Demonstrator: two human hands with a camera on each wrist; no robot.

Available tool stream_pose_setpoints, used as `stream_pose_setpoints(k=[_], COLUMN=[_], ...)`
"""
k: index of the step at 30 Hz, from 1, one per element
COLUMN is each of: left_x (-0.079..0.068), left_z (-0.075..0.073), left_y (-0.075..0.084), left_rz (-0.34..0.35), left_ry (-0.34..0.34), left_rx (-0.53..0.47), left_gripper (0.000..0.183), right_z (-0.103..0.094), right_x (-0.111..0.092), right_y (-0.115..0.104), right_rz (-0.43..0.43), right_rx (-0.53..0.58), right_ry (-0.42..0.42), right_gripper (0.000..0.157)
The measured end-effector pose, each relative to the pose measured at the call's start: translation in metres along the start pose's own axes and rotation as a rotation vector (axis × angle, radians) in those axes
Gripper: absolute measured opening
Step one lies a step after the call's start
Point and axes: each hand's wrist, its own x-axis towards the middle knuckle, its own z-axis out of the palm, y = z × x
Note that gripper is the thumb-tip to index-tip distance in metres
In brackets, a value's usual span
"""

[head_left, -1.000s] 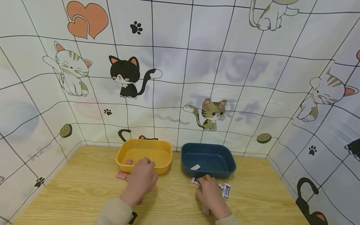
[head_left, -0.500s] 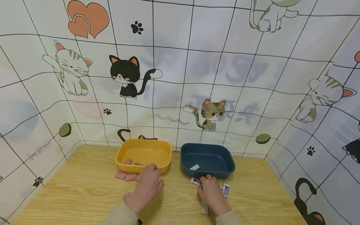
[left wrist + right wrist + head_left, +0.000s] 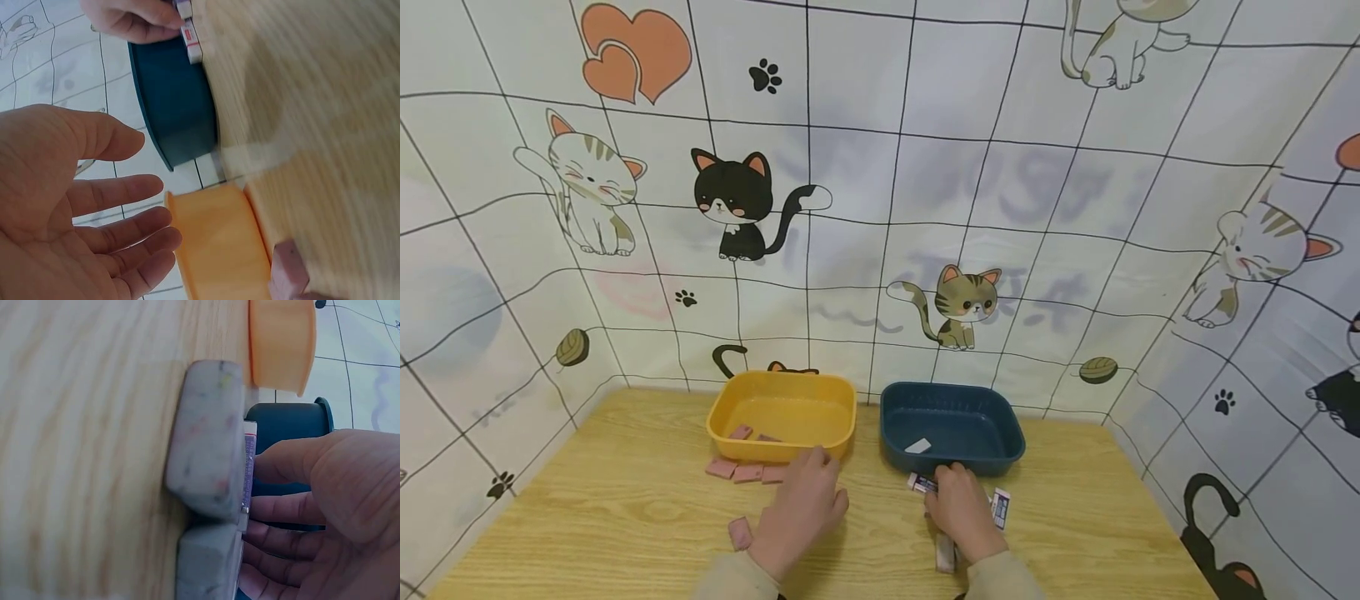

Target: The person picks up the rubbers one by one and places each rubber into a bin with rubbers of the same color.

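In the head view my left hand (image 3: 801, 508) hovers before the yellow bin (image 3: 778, 452). The left wrist view shows its fingers spread apart and holding nothing. Pink erasers (image 3: 721, 468) line the bin's front, another pink eraser (image 3: 740, 533) lies left of my left wrist, and two pink pieces are inside the bin. My right hand (image 3: 961, 504) reaches down among white erasers before the dark blue bin (image 3: 955, 460). Its fingertips meet a purple-sleeved eraser (image 3: 249, 472) in the right wrist view; I cannot tell whether they pinch it. Bare, smudged erasers (image 3: 209, 440) stand nearer that camera.
One white eraser (image 3: 918, 446) lies inside the blue bin. A sleeved eraser (image 3: 1001, 508) rests right of my right hand, and a bare one (image 3: 945, 553) beneath its wrist. The wooden table (image 3: 587, 500) meets a cat-patterned sheet (image 3: 835, 208) behind and at both sides.
My left hand has drawn back toward me and rightward from over the yellow bin's rim, uncovering pink erasers. My right hand has stayed nearly in place.
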Motion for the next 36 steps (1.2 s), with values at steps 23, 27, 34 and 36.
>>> stream_pose_setpoints(k=[23,27,34,36], left_x=[-0.001,-0.002,0.0,0.0], left_z=[0.015,0.017,0.018,0.017], left_y=[0.03,0.031,0.03,0.03], left_rz=[0.015,0.009,-0.014,-0.018], left_ry=[-0.092,-0.108,-0.163,-0.174], left_rx=[-0.116,-0.112,-0.121,-0.127], left_gripper=[0.012,0.011,0.013,0.012], right_z=[-0.002,-0.003,-0.009,-0.013], right_x=[0.002,0.001,-0.002,-0.004], right_y=[0.004,0.005,0.006,0.005], right_rz=[0.011,-0.017,-0.042,-0.053], right_rx=[0.025,0.043,0.086,0.085], right_ry=[-0.02,-0.036,-0.045,-0.048], right_gripper=[0.017,0.015,0.016,0.017])
